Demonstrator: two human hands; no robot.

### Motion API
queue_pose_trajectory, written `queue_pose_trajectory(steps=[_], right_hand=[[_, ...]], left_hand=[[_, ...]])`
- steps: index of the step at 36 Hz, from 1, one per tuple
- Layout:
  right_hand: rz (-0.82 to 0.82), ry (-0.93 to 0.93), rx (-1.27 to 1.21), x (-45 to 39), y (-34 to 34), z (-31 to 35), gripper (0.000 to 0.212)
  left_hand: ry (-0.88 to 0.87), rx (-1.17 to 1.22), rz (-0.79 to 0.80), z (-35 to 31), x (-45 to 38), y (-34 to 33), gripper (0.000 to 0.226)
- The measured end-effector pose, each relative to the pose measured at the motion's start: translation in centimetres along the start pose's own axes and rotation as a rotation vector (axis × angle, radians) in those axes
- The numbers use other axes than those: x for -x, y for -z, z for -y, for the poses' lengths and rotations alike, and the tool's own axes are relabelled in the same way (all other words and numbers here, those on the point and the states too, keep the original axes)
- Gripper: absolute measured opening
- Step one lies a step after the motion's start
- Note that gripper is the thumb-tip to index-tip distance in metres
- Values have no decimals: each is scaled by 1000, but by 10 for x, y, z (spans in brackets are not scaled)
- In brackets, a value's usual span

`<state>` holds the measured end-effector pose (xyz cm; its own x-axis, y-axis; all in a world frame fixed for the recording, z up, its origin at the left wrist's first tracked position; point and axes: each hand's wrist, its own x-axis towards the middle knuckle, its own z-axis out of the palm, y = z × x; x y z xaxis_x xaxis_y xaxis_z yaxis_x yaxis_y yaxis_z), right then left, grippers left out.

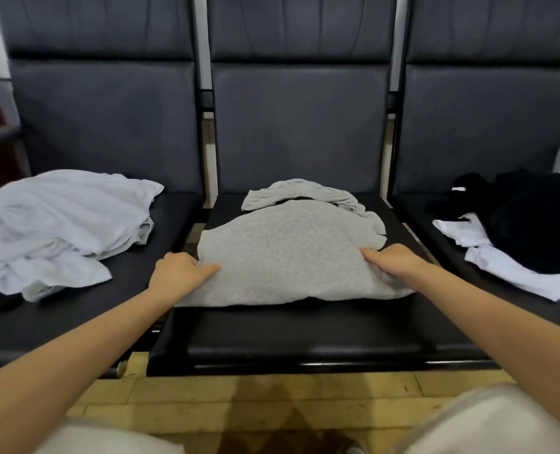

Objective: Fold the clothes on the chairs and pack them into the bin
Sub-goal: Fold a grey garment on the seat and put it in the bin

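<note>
The middle chair seat [305, 326], smooth black padding, carries the grey garment [282, 253], a soft heathered knit spread flat with its long axis running left to right. To the seat's left sits a pale crumpled pile [59, 221], to its right a black-and-white heap [518, 234]. The left hand [180, 273] and right hand [393, 260] each pinch a side edge of the garment, equally near, so the fold looks set to go inward or away; no bin shows.
</note>
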<state>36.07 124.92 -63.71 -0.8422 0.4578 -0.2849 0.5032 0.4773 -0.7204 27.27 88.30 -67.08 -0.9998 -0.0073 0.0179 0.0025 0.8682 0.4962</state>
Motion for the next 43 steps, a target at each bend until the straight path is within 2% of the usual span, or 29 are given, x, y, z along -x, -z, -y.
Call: queue_pose_trajectory(steps=[3, 6, 9, 12, 14, 17, 19, 22, 25, 27, 29, 31, 33, 36, 38, 41, 43], right_hand=[[-39, 13, -78, 8, 4, -3, 39], [-68, -113, -217, 15, 10, -6, 52], [5, -189, -347, 27, 14, -5, 55], [96, -292, -448, 21, 15, -18, 64], [66, -276, -532, 19, 17, -22, 49], [-83, -185, -555, 33, 23, -16, 45], [-126, -127, -571, 44, 26, -18, 32], [-146, -143, -434, 51, 30, -30, 33], [-175, -72, -137, 60, 34, -46, 20], [-196, -8, 113, 67, 37, -58, 30], [-223, 13, 222, 73, 38, -65, 35], [-242, -8, 192, 72, 38, -66, 31], [-280, -31, 58, 71, 37, -61, 24], [-221, -77, -253, 71, 38, -54, 41], [-137, -154, -381, 72, 41, -51, 52], [-24, -239, -417, 68, 46, -53, 34], [-21, -239, -465, 61, 49, -54, 26]], left_hand=[[6, -61, 15, -10, 17, 0, 49], [32, -16, 28, -24, 26, -4, 26], [74, 128, 27, -36, 31, -3, 47], [98, 269, 30, -41, 34, -2, 44], [109, 335, 37, -44, 36, 0, 41], [188, 504, 58, -42, 36, 3, 47], [200, 526, 73, -39, 41, 6, 49], [125, 428, 85, -33, 53, 10, 48], [-11, 114, 102, -22, 72, 17, 42], [-104, -129, 144, -15, 86, 18, 41], [-129, -225, 202, -14, 95, 18, 48], [-89, -173, 233, -17, 98, 22, 62], [-67, -125, 188, -20, 99, 27, 73], [-159, -263, 5, -23, 99, 26, 86], [-259, -265, -63, -25, 95, 21, 78], [-417, -149, -73, -30, 84, 11, 56], [-519, -100, -47, -33, 77, 5, 46]])
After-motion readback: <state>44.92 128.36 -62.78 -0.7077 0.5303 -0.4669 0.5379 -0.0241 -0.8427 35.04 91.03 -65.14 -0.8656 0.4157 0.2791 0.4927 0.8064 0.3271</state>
